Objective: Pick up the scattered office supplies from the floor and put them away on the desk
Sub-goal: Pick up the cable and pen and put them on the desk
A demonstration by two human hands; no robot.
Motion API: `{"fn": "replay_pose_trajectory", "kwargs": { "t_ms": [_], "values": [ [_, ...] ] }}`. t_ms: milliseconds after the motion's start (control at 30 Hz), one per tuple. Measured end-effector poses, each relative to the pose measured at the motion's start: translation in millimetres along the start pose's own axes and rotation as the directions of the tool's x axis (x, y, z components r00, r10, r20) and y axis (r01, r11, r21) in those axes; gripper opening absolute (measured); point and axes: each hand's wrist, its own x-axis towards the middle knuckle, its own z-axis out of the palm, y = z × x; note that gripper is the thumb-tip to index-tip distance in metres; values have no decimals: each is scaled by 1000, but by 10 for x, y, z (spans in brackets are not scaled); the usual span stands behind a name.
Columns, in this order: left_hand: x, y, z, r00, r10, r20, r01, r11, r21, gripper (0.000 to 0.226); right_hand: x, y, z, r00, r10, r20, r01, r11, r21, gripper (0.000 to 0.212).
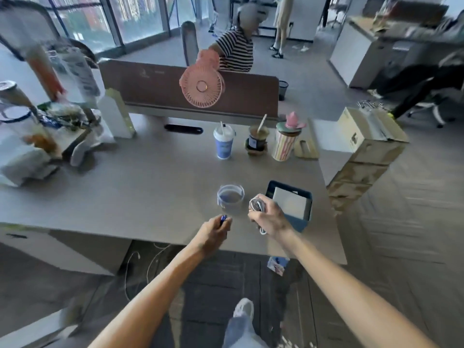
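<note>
Hands of one person reach side by side, a little apart, over the near edge of a grey desk (150, 187). Left hand (212, 233): fingers curled round a small blue pen (223, 218), whose tip pokes out above the knuckles; motion blur hides the rest of it. Right hand (271, 218): fingers closed round a coil of white cable (256, 205), with one loop hanging below the palm. Both items are held above the desk surface, off the floor (401, 222).

Just beyond the left hand stands a clear round tub (230, 197); its contents cannot be made out. Just right of the tub, partly behind the right hand, sits a blue tray (300, 222) holding a white pad (291, 200).

Further back on the desk stand three drinks in a row: a blue-and-white cup (224, 144) with a straw, a dark jar (258, 141) with a stick in it, and a striped cup (285, 146) with a pink topper. A pink fan (202, 87) is fixed to the brown divider (150, 81) behind them.

On the floor near the desk's front edge lies a small printed card (277, 265), and a thin white cord (128, 272) trails beneath the desk. A cardboard box (364, 129) stands at the desk's right end. A seated person in a striped shirt (236, 51) is beyond the divider.
</note>
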Motion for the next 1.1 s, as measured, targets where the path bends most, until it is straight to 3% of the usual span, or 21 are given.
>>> {"fn": "replay_pose_trajectory", "kwargs": {
  "t_ms": [167, 433, 533, 733, 833, 967, 1100],
  "values": [
    [705, 76, -205, 995, -91, -30, 92, 994, 53, 31, 1131, -46, 72, 991, -81, 106, 106, 959, -262, 8],
    [1470, -31, -456, 981, -184, -67, 192, 971, 146, 34, 1982, 320, 464, 947, 144, 286, 6, 885, -465, 19],
    [1652, -121, -488, 989, -148, -19, 149, 971, 189, 36, 2097, 396, 544, 938, 196, 287, -33, 872, -488, 28],
    [2072, -218, -476, 990, -70, 120, 32, 957, 287, 34, 2208, 310, 507, 934, 251, 255, -104, 873, -477, 24],
    [2190, -189, -413, 981, 7, 195, -80, 927, 367, 29, 2178, 306, 402, 914, 309, 264, -206, 913, -353, 18],
    [2302, -181, -248, 945, 70, 318, -223, 851, 475, 26, 2056, 278, 143, 966, 245, 83, -215, 939, -269, 17],
    [2352, -154, -29, 885, 158, 438, -394, 755, 523, 21, 1846, 209, -111, 974, 225, -40, -228, 963, -142, 17]
  ]
}}
